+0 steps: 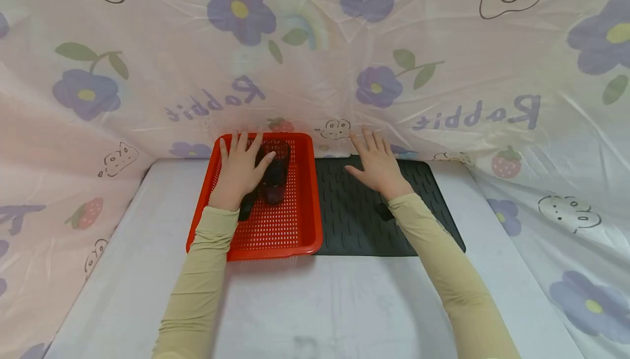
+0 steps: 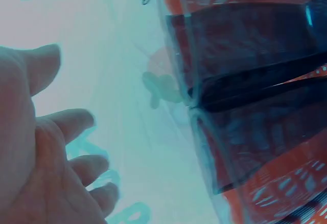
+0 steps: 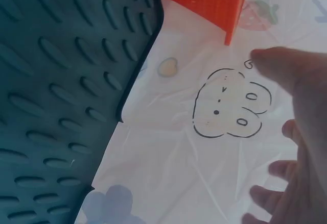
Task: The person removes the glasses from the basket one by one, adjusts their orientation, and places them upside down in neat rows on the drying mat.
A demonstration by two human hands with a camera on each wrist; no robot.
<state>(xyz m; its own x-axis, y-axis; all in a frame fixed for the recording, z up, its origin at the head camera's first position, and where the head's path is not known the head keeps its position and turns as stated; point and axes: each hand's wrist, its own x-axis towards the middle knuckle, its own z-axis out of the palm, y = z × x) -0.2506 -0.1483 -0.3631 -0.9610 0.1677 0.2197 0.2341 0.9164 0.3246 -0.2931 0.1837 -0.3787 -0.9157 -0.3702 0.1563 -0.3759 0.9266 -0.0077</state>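
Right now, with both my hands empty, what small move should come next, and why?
Probably lower the left hand toward the dark see-through items in the red basket: that hand holds nothing and is nearest them, while the right hand, also empty, is by the dark mat.

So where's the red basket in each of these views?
Head: the red basket sits left of centre.
Left wrist: the basket is along the right side, partly cut off.
Right wrist: the basket is at the top, just right of centre, cut off.
Shared landmark: the strawberry print near the basket's rim.
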